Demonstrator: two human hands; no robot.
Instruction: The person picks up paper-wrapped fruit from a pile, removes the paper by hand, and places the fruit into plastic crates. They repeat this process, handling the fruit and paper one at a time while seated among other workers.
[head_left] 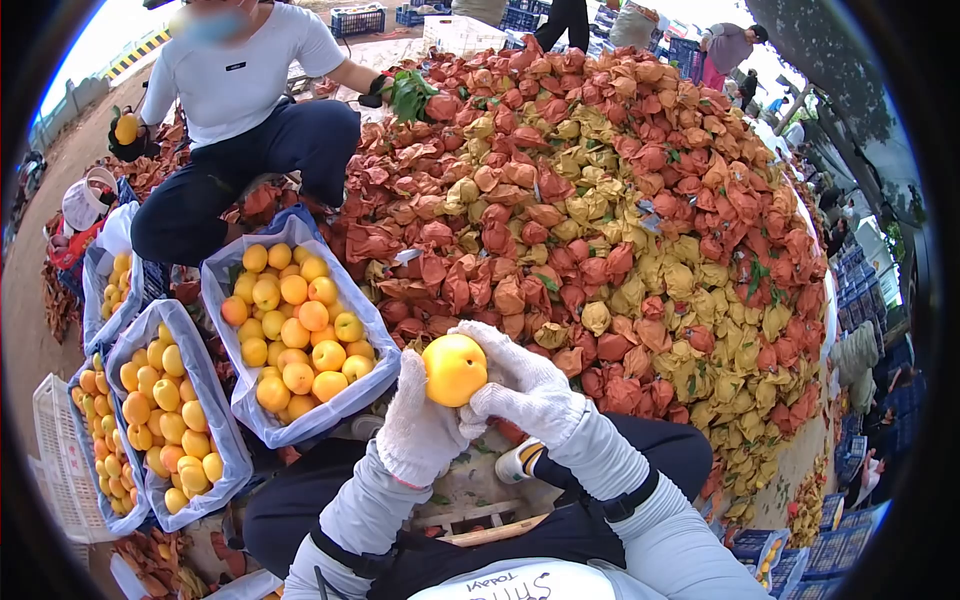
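Observation:
Between my gloved hands is a smooth yellow peach (455, 370), with its stem dimple facing up and to the right. My left hand (408, 432), in a white knit glove, cups the fruit from the left and below. From the right, the gloved fingers of my right hand (525, 385) close around its side and top. Left of my hands stands a lined crate (385, 375) of yellow-orange peaches. Beyond my hands rises a large heap of fruit wrapped in red-brown and yellow paper bags (600, 240).
More lined crates (240, 475) of peaches stand at the left, near a white plastic basket (55, 445). A co-worker (245, 75) sits at the upper left with a peach in one gloved hand. Blue crates (850, 545) are stacked at the lower right.

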